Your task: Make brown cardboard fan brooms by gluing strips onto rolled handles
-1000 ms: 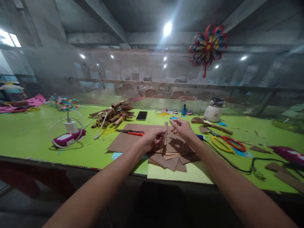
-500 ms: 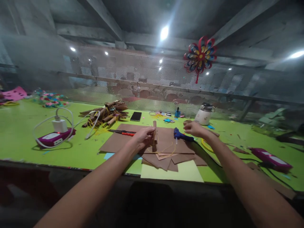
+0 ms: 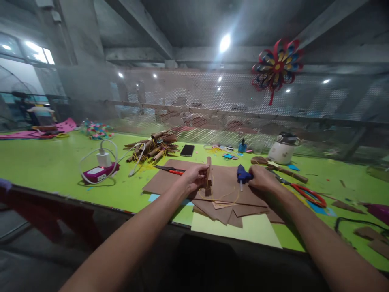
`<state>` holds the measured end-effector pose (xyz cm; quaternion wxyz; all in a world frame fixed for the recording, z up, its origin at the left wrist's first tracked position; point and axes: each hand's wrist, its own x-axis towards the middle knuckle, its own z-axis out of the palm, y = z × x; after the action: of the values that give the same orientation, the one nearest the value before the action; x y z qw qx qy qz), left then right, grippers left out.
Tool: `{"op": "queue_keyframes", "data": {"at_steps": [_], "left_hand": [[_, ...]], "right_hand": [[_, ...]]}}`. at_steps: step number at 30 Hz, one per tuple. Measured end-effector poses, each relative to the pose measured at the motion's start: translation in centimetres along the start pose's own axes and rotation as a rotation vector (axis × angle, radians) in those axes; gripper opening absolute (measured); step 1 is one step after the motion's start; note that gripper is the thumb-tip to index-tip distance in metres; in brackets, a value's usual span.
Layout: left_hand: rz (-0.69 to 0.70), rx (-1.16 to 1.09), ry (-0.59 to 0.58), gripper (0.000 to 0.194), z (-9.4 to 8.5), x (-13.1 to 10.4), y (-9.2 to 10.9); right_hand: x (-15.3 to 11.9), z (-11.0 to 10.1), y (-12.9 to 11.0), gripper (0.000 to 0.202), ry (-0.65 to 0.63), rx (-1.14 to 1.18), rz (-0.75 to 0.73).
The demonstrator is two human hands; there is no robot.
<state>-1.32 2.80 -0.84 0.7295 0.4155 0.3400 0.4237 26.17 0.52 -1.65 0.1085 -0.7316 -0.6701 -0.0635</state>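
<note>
Pinching a narrow brown paper strip upright, the left hand works beside the right hand, which is closed around the blue glue gun; brown sheets lie beneath both.

The blue glue gun is now being gripped by the right hand, which is no longer being held apart from it near the white bottle; whether any lifting is happening cannot be made out.
</note>
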Motion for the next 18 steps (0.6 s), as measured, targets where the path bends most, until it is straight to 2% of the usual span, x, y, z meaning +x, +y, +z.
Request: {"op": "queue_keyframes", "data": {"at_steps": [3,6,10,12,15,18], "left_hand": [[0.003,-0.056,0.026,0.006,0.1,-0.1,0.1],[0.001,-0.067,0.029,0.006,0.0,0.1,0.2],[-0.026,-0.062,0.04,0.011,0.1,0.1,0.1],[-0.043,-0.053,0.042,0.014,0.1,0.0,0.1],[-0.061,-0.04,0.037,0.017,0.3,-0.2,0.0],[-0.062,-0.036,0.038,0.014,0.3,-0.2,0.0]], "right_hand": [[-0.5,-1.1,0.1,0.032,0.088,0.222,0.028],[-1.4,-2.5,0.0,0.034,0.163,0.561,0.004],[-2.8,-4.2,-0.6,0.027,0.092,1.123,0.011],[-3.2,-4.6,-0.9,0.026,0.082,1.308,0.025],[-3.5,-4.8,-1.2,0.028,0.08,1.463,-0.007],[-4.1,-4.7,-2.0,0.03,-0.059,1.489,-0.144]]}}
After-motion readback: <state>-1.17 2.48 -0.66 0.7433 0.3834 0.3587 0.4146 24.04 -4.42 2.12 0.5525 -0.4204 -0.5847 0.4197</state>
